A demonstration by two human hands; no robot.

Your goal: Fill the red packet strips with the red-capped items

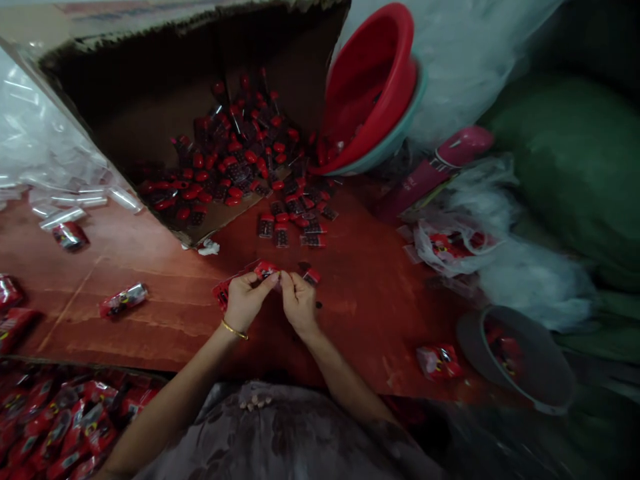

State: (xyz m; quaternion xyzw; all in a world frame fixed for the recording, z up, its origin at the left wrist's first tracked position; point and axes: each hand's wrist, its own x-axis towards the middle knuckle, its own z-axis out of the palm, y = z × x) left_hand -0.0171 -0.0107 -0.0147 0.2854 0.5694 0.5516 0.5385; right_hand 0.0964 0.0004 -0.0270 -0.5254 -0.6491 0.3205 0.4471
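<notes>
At frame centre, the left hand (245,300) and right hand (299,301) both pinch a small red packet (266,269); keeping fingertips at its edges should steady it.

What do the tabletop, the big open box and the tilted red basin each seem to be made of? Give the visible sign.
Tabletop: probably wood or veneered board, reddish-brown and matt, with grain streaks and a worn pale line.
Big open box: cardboard, dull brown, with a ragged torn edge.
Tilted red basin: likely plastic, smooth with a soft sheen and a rolled rim.
</notes>
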